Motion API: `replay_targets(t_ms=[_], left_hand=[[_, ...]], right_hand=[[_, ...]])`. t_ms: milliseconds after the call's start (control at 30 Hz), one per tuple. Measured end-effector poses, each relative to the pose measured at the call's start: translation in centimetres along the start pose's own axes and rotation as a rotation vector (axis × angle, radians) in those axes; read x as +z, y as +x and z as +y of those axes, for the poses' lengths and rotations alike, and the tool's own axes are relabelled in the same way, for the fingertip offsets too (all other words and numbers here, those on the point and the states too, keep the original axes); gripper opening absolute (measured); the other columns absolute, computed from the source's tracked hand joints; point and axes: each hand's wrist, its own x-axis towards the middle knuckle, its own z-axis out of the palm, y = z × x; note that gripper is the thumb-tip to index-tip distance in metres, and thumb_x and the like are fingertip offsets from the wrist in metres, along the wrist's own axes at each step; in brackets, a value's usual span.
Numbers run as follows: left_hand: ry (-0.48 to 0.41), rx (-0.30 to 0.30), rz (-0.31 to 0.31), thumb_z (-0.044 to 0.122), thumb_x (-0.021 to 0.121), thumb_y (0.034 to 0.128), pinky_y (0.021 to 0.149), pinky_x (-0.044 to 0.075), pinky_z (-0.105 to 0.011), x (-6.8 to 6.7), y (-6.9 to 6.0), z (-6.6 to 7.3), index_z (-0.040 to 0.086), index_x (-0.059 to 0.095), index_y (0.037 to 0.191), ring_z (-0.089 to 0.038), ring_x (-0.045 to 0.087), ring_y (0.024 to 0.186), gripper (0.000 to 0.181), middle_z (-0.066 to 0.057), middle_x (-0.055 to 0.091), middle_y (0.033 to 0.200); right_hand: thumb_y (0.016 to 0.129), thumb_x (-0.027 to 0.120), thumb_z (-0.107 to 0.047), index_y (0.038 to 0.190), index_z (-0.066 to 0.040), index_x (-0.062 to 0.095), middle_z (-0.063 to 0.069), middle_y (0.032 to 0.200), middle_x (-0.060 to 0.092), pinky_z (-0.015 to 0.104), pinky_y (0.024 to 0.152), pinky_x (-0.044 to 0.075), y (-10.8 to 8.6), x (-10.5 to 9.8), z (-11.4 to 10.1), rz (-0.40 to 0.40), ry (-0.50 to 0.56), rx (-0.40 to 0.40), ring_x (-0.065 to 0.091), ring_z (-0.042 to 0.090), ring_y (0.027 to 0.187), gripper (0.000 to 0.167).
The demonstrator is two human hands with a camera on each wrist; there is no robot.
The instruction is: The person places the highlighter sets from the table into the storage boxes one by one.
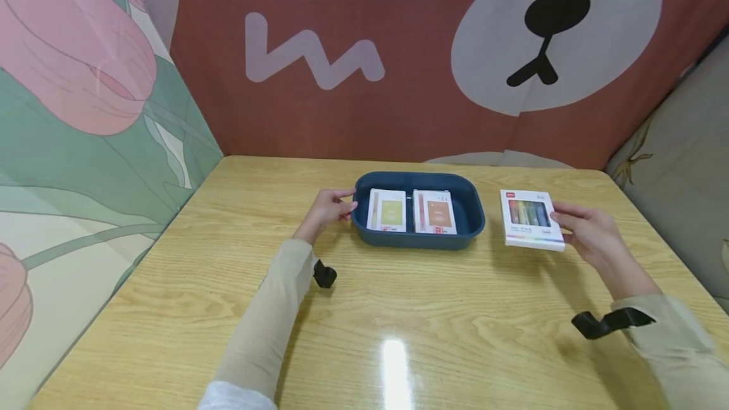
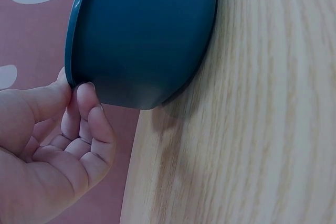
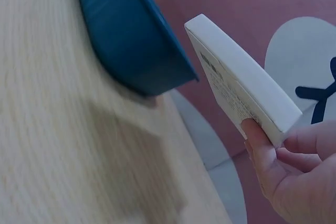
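A dark blue plastic basin stands on the table, with two white boxes inside: one with a yellow-green panel, one with an orange panel. My left hand pinches the basin's left rim between thumb and fingers, plain in the left wrist view on the basin. To the basin's right, my right hand holds a white box of coloured sticks by its right edge, above the table. In the right wrist view, the box is tilted, apart from the basin's end.
The wooden table extends in front of the basin and to both sides. A reddish-brown cloth with a cartoon face hangs behind it, and a floral cloth hangs at left. Black straps sit at the wrists.
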Motion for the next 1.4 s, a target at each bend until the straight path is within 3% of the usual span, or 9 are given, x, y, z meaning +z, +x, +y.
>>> replay_targets(t_ms=[200, 400, 500, 600, 733, 867, 1100, 1233, 1400], left_hand=[[-0.001, -0.002, 0.003, 0.005, 0.061, 0.0839, 0.064, 0.051, -0.036, -0.1, 0.0, 0.0, 0.004, 0.054, 0.123, -0.016, 0.054, 0.054, 0.040, -0.006, 0.053, 0.059], [-0.009, 0.011, 0.004, 0.004, 0.062, 0.0837, 0.063, 0.051, -0.036, 0.0, 0.0, 0.0, 0.004, 0.055, 0.122, -0.016, 0.054, 0.053, 0.039, -0.005, 0.053, 0.059], [-0.011, 0.020, -0.001, 0.004, 0.061, 0.0839, 0.063, 0.051, -0.037, 0.1, 0.0, 0.1, 0.004, 0.055, 0.122, -0.015, 0.053, 0.052, 0.039, -0.005, 0.053, 0.058], [-0.014, 0.018, -0.004, 0.004, 0.061, 0.0840, 0.064, 0.050, -0.038, 0.3, 0.0, 0.2, 0.004, 0.055, 0.122, -0.016, 0.053, 0.053, 0.039, -0.006, 0.053, 0.058], [-0.014, 0.011, 0.007, 0.004, 0.061, 0.0838, 0.066, 0.050, -0.041, 0.2, 0.1, 0.2, 0.005, 0.055, 0.122, -0.018, 0.054, 0.054, 0.039, -0.007, 0.053, 0.058], [-0.012, 0.007, 0.013, 0.004, 0.061, 0.0838, 0.067, 0.050, -0.041, 0.1, 0.1, 0.0, 0.006, 0.056, 0.122, -0.019, 0.055, 0.055, 0.038, -0.007, 0.053, 0.058], [-0.013, 0.011, 0.001, 0.006, 0.061, 0.0842, 0.069, 0.050, -0.043, -0.1, 0.0, -0.2, 0.006, 0.055, 0.122, -0.020, 0.055, 0.055, 0.039, -0.007, 0.054, 0.059], [-0.014, 0.027, 0.000, 0.005, 0.061, 0.0842, 0.064, 0.051, -0.038, -0.1, 0.1, -0.3, 0.004, 0.055, 0.122, -0.017, 0.054, 0.053, 0.038, -0.006, 0.054, 0.058], [-0.012, 0.024, -0.001, 0.005, 0.061, 0.0840, 0.064, 0.051, -0.038, -0.1, 0.1, -0.2, 0.004, 0.055, 0.122, -0.016, 0.054, 0.053, 0.038, -0.006, 0.054, 0.058]], right_hand=[[0.077, 0.071, -0.026, 0.122, -0.018, 0.057, 0.006, 0.121, 0.048, 0.031, 0.069, 0.051, 0.4, 2.9, -1.3, 0.023, -0.014, -0.007, 0.058, 0.012, 0.090, 0.048], [0.085, 0.061, -0.015, 0.134, 0.002, 0.036, 0.019, 0.133, 0.036, 0.028, 0.066, 0.051, -3.1, 8.3, -6.2, -0.035, -0.025, -0.008, 0.056, 0.008, 0.084, 0.058], [0.086, 0.060, -0.013, 0.132, 0.001, 0.040, 0.018, 0.132, 0.038, 0.030, 0.068, 0.051, -2.6, 8.9, -6.3, -0.082, 0.006, -0.018, 0.057, 0.010, 0.086, 0.053], [0.082, 0.065, -0.014, 0.122, -0.007, 0.056, 0.009, 0.120, 0.053, 0.034, 0.067, 0.052, -0.8, 8.9, -5.1, -0.054, 0.024, -0.024, 0.059, 0.014, 0.087, 0.042], [0.083, 0.064, -0.014, 0.127, -0.002, 0.050, 0.013, 0.122, 0.050, 0.032, 0.067, 0.052, -1.1, 11.1, -5.9, -0.043, -0.046, -0.043, 0.059, 0.012, 0.086, 0.047], [0.088, 0.055, -0.008, 0.133, 0.010, 0.032, 0.014, 0.117, 0.048, 0.026, 0.065, 0.051, -3.3, 14.1, -8.1, -0.082, -0.108, -0.067, 0.057, 0.005, 0.079, 0.053], [0.091, 0.047, -0.003, 0.131, 0.010, 0.036, 0.026, 0.126, 0.042, 0.021, 0.063, 0.050, -3.4, 17.3, -8.3, -0.081, -0.268, -0.074, 0.054, 0.003, 0.075, 0.043], [0.091, 0.048, -0.001, 0.128, 0.011, 0.041, 0.028, 0.121, 0.046, 0.021, 0.059, 0.051, -2.8, 18.5, -7.7, -0.060, -0.362, -0.102, 0.054, 0.002, 0.070, 0.040], [0.089, 0.048, 0.002, 0.122, 0.013, 0.047, 0.029, 0.115, 0.051, 0.021, 0.052, 0.050, -2.3, 19.7, -6.9, -0.028, -0.504, -0.136, 0.057, 0.016, 0.076, 0.034]])
